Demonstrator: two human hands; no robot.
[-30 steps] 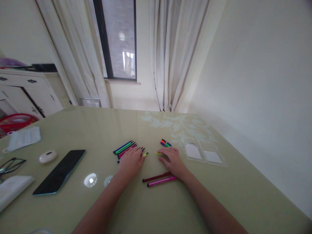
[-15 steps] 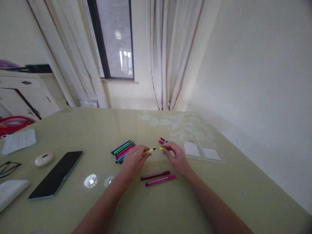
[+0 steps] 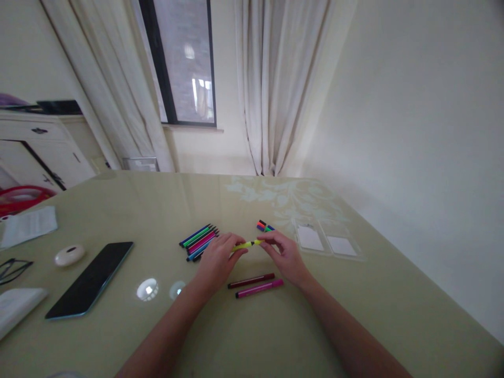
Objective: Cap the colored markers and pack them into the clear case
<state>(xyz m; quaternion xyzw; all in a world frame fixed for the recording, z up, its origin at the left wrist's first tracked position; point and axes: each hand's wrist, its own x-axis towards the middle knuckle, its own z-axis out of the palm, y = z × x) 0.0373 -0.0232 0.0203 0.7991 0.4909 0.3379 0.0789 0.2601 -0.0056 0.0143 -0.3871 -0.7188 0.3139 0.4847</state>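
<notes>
My left hand (image 3: pixel 218 258) pinches a yellow marker (image 3: pixel 243 245), its dark tip pointing right. Between the fingertips of my right hand (image 3: pixel 284 254) is the yellow cap (image 3: pixel 258 242), which meets the marker's tip end; part of it is hidden by my fingers. Left of my left hand lies a row of several uncapped markers (image 3: pixel 199 239) in blue, green, pink and black. A few loose caps (image 3: pixel 262 226) sit just beyond my right hand. Nearer to me, a dark red marker (image 3: pixel 251 281) and a magenta marker (image 3: pixel 259 289) lie capped, side by side.
An open clear plastic case (image 3: pixel 326 242) with white cards lies to the right. On the left are a black tablet (image 3: pixel 92 281), a white oval object (image 3: pixel 70 255), glasses (image 3: pixel 14 269), a white box-like object (image 3: pixel 19 307) and papers (image 3: pixel 29 227). A wall borders the table's right side.
My two hands have come closer together. The yellow cap, apart from the marker before, now touches its tip end, and the gap between them has closed.
</notes>
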